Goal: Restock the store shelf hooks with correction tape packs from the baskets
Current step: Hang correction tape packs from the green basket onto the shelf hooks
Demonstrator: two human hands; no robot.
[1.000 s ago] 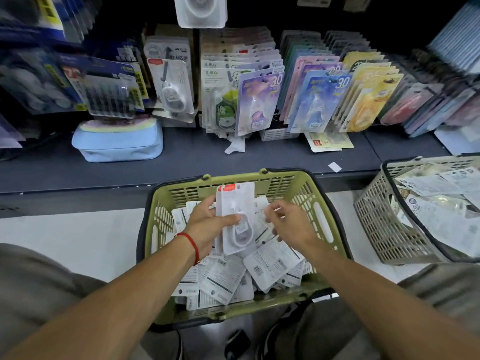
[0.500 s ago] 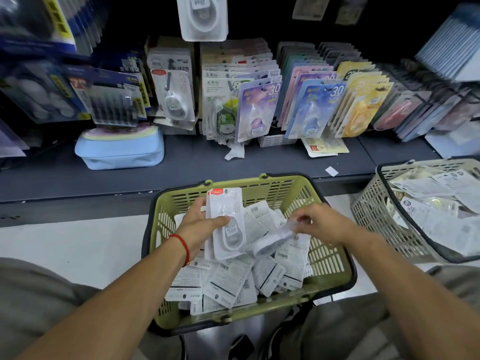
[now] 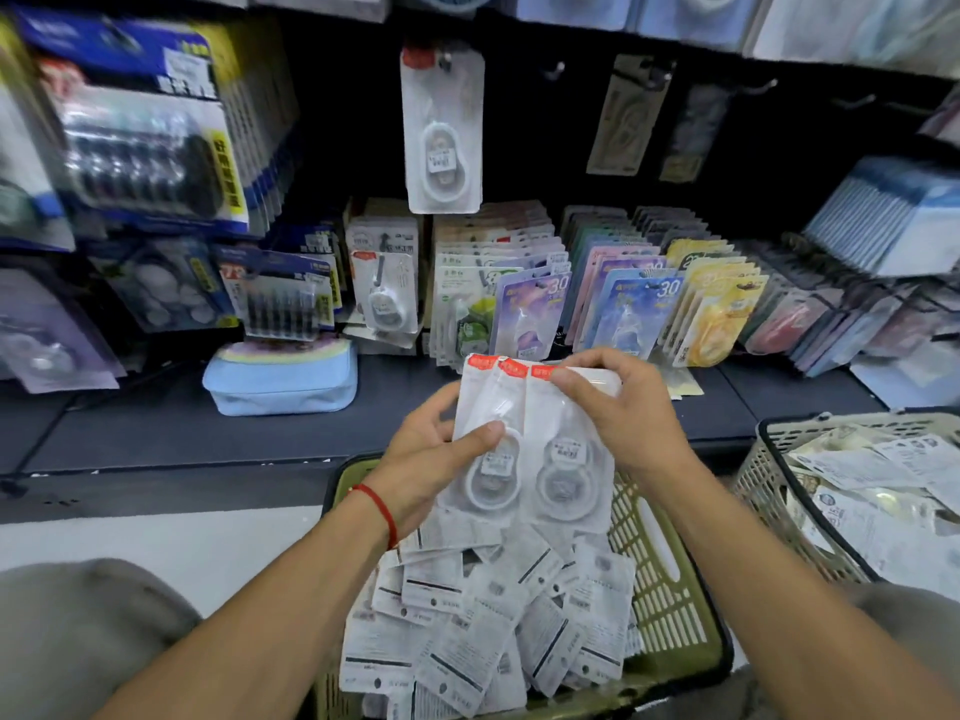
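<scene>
My left hand (image 3: 434, 459) grips a small fanned stack of white correction tape packs (image 3: 524, 454) with red top tabs, thumb across the front. My right hand (image 3: 621, 407) pinches the top right edge of the same stack. The stack is held up above the green basket (image 3: 670, 584), which holds several more packs lying face down. One matching white pack (image 3: 441, 132) hangs on a shelf hook straight above. Bare hooks (image 3: 556, 70) show to its right.
A beige basket (image 3: 769, 491) with other packs stands at the right. Rows of coloured tape packs (image 3: 597, 304) lean on the dark shelf (image 3: 156, 423), beside a light blue pouch (image 3: 283, 376). Blister packs (image 3: 140, 148) hang at the left.
My right hand lifted a pack out of the green basket and brought it against the ones in my left hand. Both hands rose with the stack, and my view tilted up toward the hooks.
</scene>
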